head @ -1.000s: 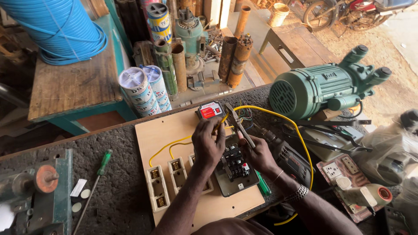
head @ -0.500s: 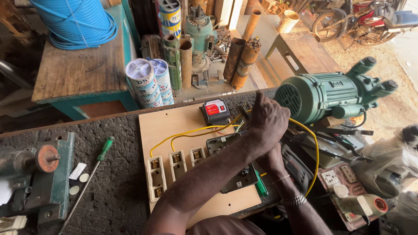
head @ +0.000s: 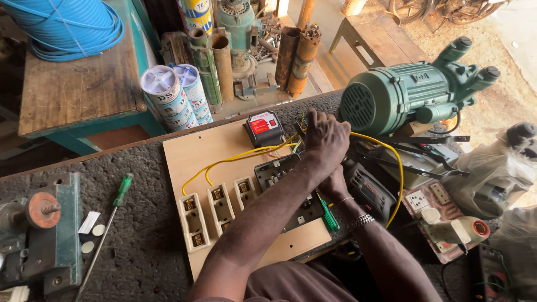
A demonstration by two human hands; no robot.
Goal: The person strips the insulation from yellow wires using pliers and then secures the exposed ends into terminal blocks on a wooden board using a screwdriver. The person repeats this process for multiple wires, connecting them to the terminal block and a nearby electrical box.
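Three pale fuse holders [head: 215,215] sit in a row at the left of the wooden board [head: 190,156], which lies on the rough dark counter [head: 140,184]. Farther left on that counter, well apart from the work, lies a green-handled screwdriver [head: 122,190] beside a grinder [head: 39,223]. Yellow wires [head: 235,162] run from the fuse holders up toward the small black-and-red box [head: 263,127] and the dark switch unit [head: 285,179] mounted mid-board.

Judging by the hands, the step in hand is connecting wires at the board's top edge, just right of the black-and-red box. The left hand [head: 326,137] reaches across there, knuckles up, fingers curled down onto the bundle of thin wire ends [head: 299,134]; its grip looks pressed together on them, though the fingertips are hidden. The right hand [head: 334,183] lies tucked under the left wrist, over the switch unit; whether it is spread or pinching cannot be told. A second green screwdriver [head: 329,215] lies just below it.

The next move likely calls for fine fingertip control to seat each wire end. To the right stands a green motor [head: 403,98].
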